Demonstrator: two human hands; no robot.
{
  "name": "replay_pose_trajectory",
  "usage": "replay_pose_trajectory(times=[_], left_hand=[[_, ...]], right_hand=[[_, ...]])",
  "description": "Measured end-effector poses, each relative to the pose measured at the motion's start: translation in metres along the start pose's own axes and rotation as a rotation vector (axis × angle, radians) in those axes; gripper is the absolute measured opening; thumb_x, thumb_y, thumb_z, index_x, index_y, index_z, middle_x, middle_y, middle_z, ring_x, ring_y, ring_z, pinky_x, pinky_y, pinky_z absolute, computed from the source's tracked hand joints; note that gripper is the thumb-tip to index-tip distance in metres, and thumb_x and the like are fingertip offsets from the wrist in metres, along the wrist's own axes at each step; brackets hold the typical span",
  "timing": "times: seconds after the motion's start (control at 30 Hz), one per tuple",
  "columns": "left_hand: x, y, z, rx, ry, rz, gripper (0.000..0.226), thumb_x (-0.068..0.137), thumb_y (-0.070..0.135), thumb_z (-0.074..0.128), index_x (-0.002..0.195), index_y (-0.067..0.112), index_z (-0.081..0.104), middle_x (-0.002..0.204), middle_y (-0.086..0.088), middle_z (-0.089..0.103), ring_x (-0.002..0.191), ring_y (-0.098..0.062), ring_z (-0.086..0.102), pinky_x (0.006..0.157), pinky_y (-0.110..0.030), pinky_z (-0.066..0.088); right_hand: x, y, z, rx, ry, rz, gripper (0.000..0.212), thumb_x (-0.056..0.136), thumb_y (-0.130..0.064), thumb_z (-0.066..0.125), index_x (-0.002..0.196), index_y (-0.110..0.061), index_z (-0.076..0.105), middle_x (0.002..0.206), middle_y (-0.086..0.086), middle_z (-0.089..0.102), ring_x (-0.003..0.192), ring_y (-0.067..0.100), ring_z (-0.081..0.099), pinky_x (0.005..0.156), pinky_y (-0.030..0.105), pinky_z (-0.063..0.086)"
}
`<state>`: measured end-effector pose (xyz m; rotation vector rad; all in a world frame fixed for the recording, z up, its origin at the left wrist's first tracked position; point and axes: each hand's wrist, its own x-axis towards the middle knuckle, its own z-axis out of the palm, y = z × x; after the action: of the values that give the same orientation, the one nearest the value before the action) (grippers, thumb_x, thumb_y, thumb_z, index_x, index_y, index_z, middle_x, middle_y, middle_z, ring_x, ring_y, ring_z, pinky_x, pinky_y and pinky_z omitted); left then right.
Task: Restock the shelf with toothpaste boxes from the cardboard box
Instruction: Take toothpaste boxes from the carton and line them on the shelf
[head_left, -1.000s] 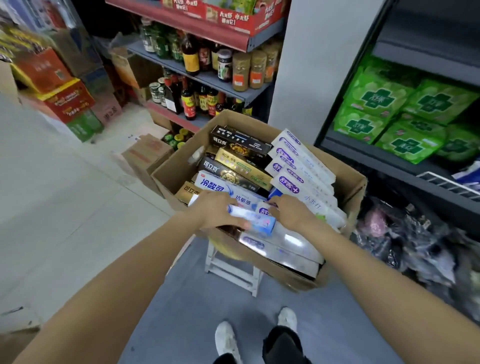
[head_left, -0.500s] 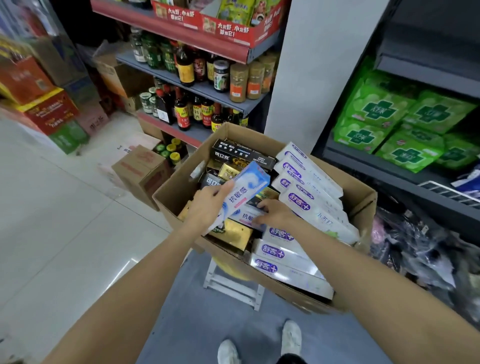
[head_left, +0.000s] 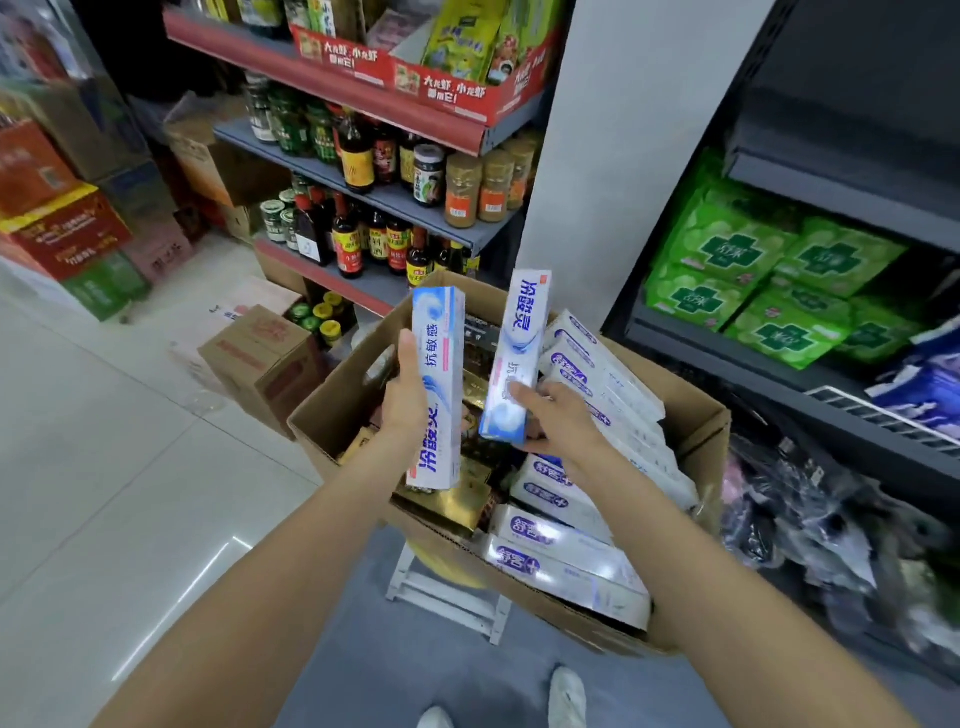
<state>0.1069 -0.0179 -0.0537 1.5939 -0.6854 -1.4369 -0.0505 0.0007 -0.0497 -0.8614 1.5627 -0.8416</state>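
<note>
An open cardboard box (head_left: 696, 431) holds several toothpaste boxes: white and purple ones (head_left: 587, 561) on its right side, gold and black ones deeper in. My left hand (head_left: 408, 389) grips a white and blue toothpaste box (head_left: 439, 384), held upright above the cardboard box. Beside it my right hand (head_left: 550, 415) grips a second white and blue toothpaste box (head_left: 519, 343), also upright and slightly tilted. The dark shelf unit (head_left: 779, 364) stands to the right.
Green packets (head_left: 769, 275) fill the dark shelf's middle level. A shelf with sauce bottles and jars (head_left: 384, 223) stands behind the box. The cardboard box rests on a white stool (head_left: 447, 603). Other cartons (head_left: 265, 353) sit on the floor at left; dark bagged goods (head_left: 831, 530) lie at lower right.
Both hands have risen out of the cardboard box. The left turned its toothpaste box upright; the right hand picked up a second white and blue box and lifted it.
</note>
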Motion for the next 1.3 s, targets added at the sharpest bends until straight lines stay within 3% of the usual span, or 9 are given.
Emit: replay_pose_trajectory(times=[0.2, 0.33, 0.5, 0.73, 0.83, 0.97, 1.1, 1.2, 1.3], left_hand=[[-0.019, 0.019, 0.055, -0.011, -0.164, 0.015, 0.053, 0.094, 0.06, 0.03, 0.097, 0.019, 0.063, 0.088, -0.007, 0.069, 0.082, -0.026, 0.066, 0.08, -0.04, 0.053], [-0.038, 0.031, 0.11, -0.007, -0.289, 0.032, 0.046, 0.097, 0.044, 0.029, 0.115, 0.015, 0.06, 0.096, -0.013, 0.07, 0.082, -0.03, 0.066, 0.077, -0.041, 0.054], [-0.098, 0.041, 0.199, 0.067, -0.386, 0.136, 0.035, 0.1, 0.036, 0.032, 0.106, 0.015, 0.059, 0.078, -0.006, 0.065, 0.068, -0.021, 0.061, 0.064, -0.03, 0.05], [-0.201, 0.029, 0.357, 0.159, -0.566, 0.354, 0.03, 0.096, 0.035, 0.043, 0.112, 0.014, 0.057, 0.115, -0.018, 0.064, 0.106, -0.034, 0.061, 0.096, -0.051, 0.047], [-0.235, 0.017, 0.429, 0.214, -0.619, 0.357, 0.058, 0.065, 0.049, 0.049, 0.11, 0.014, 0.055, 0.116, -0.017, 0.062, 0.108, -0.035, 0.059, 0.099, -0.055, 0.043], [-0.297, 0.005, 0.513, 0.221, -0.74, 0.402, 0.02, 0.094, 0.025, 0.044, 0.111, 0.016, 0.053, 0.117, -0.012, 0.062, 0.107, -0.031, 0.06, 0.097, -0.047, 0.047], [-0.335, -0.018, 0.602, 0.278, -0.761, 0.513, 0.022, 0.097, 0.025, 0.047, 0.117, 0.016, 0.051, 0.12, -0.01, 0.063, 0.107, -0.029, 0.061, 0.095, -0.049, 0.048], [-0.363, -0.03, 0.667, 0.343, -0.789, 0.567, 0.027, 0.095, 0.034, 0.051, 0.109, 0.015, 0.039, 0.111, -0.006, 0.06, 0.099, -0.025, 0.062, 0.087, -0.043, 0.051], [-0.387, -0.037, 0.729, 0.419, -0.78, 0.692, 0.032, 0.094, 0.035, 0.052, 0.105, 0.015, 0.03, 0.092, 0.001, 0.054, 0.076, -0.016, 0.056, 0.056, -0.027, 0.042]], right_hand=[[-0.029, -0.019, -0.047, 0.111, -0.066, -0.046, 0.014, 0.089, -0.022, 0.062, 0.087, -0.017, 0.049, 0.094, 0.003, 0.066, 0.069, 0.007, 0.064, 0.061, 0.025, 0.053], [-0.049, -0.027, -0.098, 0.048, -0.015, -0.09, 0.015, 0.088, -0.017, 0.061, 0.097, -0.016, 0.05, 0.097, 0.002, 0.065, 0.074, 0.009, 0.064, 0.063, 0.027, 0.053], [-0.084, -0.029, -0.186, 0.083, 0.108, -0.169, 0.017, 0.089, -0.014, 0.054, 0.105, -0.019, 0.05, 0.108, 0.003, 0.065, 0.081, 0.012, 0.066, 0.055, 0.025, 0.053], [-0.133, -0.014, -0.357, 0.222, 0.267, -0.244, 0.017, 0.092, -0.02, 0.055, 0.109, -0.017, 0.054, 0.1, -0.002, 0.069, 0.071, 0.005, 0.068, 0.063, 0.025, 0.051], [-0.156, -0.006, -0.436, 0.2, 0.321, -0.271, 0.019, 0.092, -0.021, 0.055, 0.111, -0.015, 0.055, 0.105, 0.002, 0.069, 0.077, 0.01, 0.068, 0.065, 0.025, 0.05], [-0.184, 0.007, -0.533, 0.217, 0.437, -0.304, 0.024, 0.09, -0.02, 0.059, 0.113, -0.011, 0.057, 0.105, 0.005, 0.07, 0.079, 0.014, 0.069, 0.074, 0.03, 0.055], [-0.209, 0.025, -0.623, 0.204, 0.543, -0.333, 0.024, 0.093, -0.029, 0.057, 0.11, -0.013, 0.061, 0.108, 0.004, 0.07, 0.092, 0.018, 0.069, 0.078, 0.034, 0.056], [-0.221, 0.038, -0.684, 0.258, 0.624, -0.385, 0.021, 0.095, -0.029, 0.053, 0.101, -0.013, 0.063, 0.099, 0.003, 0.071, 0.079, 0.01, 0.069, 0.063, 0.021, 0.053], [-0.222, 0.046, -0.745, 0.243, 0.744, -0.443, 0.019, 0.095, -0.03, 0.053, 0.095, -0.014, 0.064, 0.096, 0.006, 0.07, 0.079, 0.014, 0.066, 0.074, 0.03, 0.053]])
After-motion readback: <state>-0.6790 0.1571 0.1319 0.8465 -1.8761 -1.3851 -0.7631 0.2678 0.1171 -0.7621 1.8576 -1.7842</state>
